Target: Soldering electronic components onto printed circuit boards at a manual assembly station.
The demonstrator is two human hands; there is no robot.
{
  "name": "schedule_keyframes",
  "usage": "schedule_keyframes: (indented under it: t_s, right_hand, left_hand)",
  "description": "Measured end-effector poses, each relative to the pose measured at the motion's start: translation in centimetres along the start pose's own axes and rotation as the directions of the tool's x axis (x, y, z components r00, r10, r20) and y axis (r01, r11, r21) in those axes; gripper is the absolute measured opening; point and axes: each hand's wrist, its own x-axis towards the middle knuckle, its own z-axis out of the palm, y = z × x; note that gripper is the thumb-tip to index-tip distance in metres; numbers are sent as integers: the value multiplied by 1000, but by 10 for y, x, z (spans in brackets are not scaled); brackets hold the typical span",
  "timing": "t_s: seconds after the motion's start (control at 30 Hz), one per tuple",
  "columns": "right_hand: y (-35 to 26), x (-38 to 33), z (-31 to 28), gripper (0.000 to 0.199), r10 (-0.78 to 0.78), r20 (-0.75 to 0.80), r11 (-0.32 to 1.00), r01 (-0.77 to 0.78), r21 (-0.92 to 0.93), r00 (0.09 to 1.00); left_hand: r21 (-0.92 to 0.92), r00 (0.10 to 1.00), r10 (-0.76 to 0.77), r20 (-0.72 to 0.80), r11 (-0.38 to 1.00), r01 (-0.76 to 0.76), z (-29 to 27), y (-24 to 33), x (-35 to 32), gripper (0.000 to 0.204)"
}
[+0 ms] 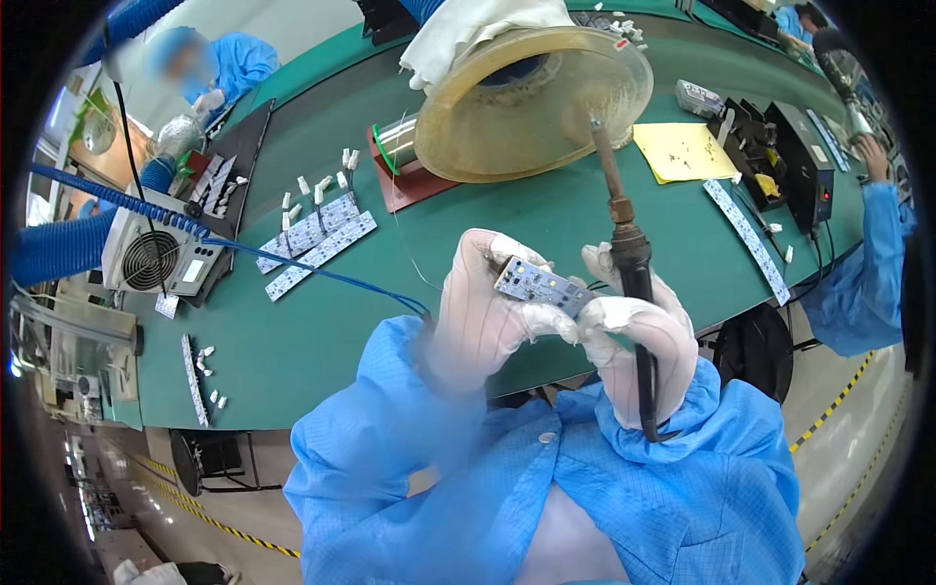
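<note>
My gloved left hand (pixel 476 317) is closed on a small white circuit board (pixel 539 285) with dark parts and a few yellowish squares, tilted in front of my chest. A soldering iron (pixel 635 263) with a black handle is held in my gloved right hand (pixel 639 346), its metal tip pointing up and away from the board. The right fingers also meet the board's right end, where thin dark wires show; whether they pinch the board or a wire is hidden. A large yellowish funnel-shaped extraction hood (pixel 531 107) stands beyond the iron's tip.
Strips of circuit boards (pixel 322 255) with white connectors lie left on the green table (pixel 390 341). A solder spool (pixel 398 144) on a reddish stand, a yellow sponge-like sheet (pixel 684 152), a black soldering station (pixel 799 166) and a fan unit (pixel 156 255) surround them. Co-workers sit at both sides.
</note>
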Motion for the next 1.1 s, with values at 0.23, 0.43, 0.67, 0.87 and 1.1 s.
schedule_keyframes:
  t_s: [0.23, 0.43, 0.67, 0.87, 1.1]
  right_hand:
    - [10, 13, 1, 18, -106, 98, 946, 70, 318, 989]
    - [21, 14, -3, 25, -140, -51, 956, 148, 252, 989]
    - [36, 4, -12, 32, -188, -12, 952, 185, 243, 982]
    - [28, 10, -9, 28, -134, -82, 960, 150, 237, 988]
    - [35, 5, -7, 40, -96, -72, 928, 115, 353, 993]
  left_hand:
    - [-59, 997, -55, 59, 997, 58, -3, -14, -6, 74]
    - [-142, 985, -46, 168, 987, 70, -5, 7, 4, 91]
    - [-47, 985, 91, 146, 995, -85, -3, -4, 4, 62]
    - [64, 983, 138, 119, 987, -146, -3, -12, 3, 66]
    - [153, 957, 253, 144, 949, -274, -3, -12, 7, 65]
